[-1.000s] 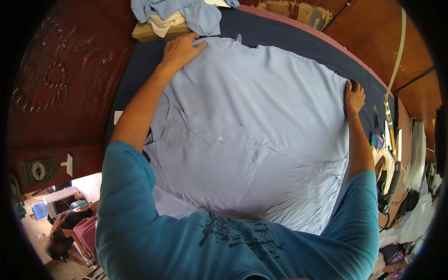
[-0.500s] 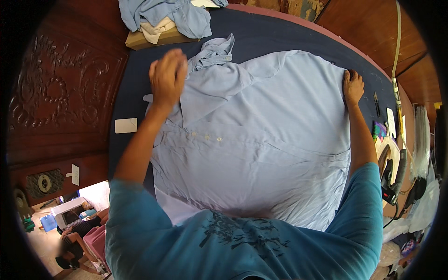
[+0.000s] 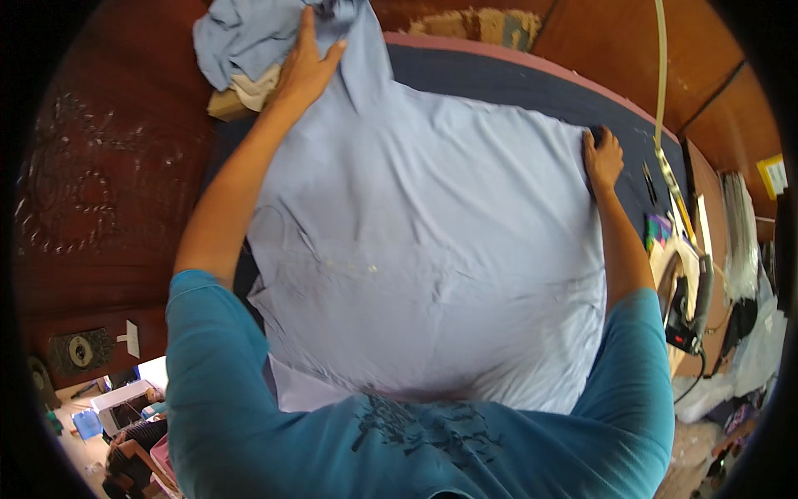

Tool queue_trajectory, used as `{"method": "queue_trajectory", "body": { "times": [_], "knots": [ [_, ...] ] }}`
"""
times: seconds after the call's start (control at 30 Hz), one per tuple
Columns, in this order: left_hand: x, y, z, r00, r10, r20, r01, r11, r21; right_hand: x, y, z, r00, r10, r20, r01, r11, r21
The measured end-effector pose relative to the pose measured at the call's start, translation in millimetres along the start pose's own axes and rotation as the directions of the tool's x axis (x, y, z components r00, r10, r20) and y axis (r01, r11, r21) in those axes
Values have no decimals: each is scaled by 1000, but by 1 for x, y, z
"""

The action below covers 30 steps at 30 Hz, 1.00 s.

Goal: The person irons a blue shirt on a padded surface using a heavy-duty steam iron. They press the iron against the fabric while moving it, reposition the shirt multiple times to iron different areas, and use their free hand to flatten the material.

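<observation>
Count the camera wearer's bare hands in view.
2: the left hand at the upper-left part of the pale-blue cloth shirt; the right hand at that shirt's upper-right edge. Some left fingers may be hidden.

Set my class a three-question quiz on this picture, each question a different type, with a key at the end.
1. Multiple choice: Where is the iron in relation to the light blue garment?
A) On its left
B) On its right
C) On top of it

2. True or false: The right hand is at the garment's edge.

3. Short answer: Which hand is nearer the heaped cloth?

Key: 1. B; 2. True; 3. The left hand.
</observation>
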<state>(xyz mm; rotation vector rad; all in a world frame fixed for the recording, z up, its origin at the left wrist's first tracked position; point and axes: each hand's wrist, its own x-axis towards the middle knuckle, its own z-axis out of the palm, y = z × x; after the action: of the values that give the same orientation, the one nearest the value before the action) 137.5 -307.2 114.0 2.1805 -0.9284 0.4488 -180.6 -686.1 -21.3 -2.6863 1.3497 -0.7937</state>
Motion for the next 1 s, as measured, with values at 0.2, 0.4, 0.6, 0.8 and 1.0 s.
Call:
{"method": "queue_trajectory", "body": {
  "times": [0.2, 0.4, 0.6, 0.8, 1.0],
  "knots": [
    [-97, -46, 7, 900, -373, 226, 235, 851, 470, 11, 28, 12, 996, 53, 70, -76, 925, 373],
    [-113, -122, 18, 896, -441, -61, 370, 662, 652, 2, 12, 2, 948, -309, 78, 289, 936, 200],
    [-102, -126, 12, 880, -469, 79, 329, 721, 610, 45, 59, 7, 979, -175, 107, 175, 985, 6],
    [-117, -129, -13, 851, -486, 200, 333, 793, 510, 44, 86, -4, 932, -351, 93, 354, 935, -21],
    [-168, -126, -62, 825, -487, 287, 180, 707, 683, -105, 75, -53, 891, -347, 293, 392, 914, -107]
  ]
}}
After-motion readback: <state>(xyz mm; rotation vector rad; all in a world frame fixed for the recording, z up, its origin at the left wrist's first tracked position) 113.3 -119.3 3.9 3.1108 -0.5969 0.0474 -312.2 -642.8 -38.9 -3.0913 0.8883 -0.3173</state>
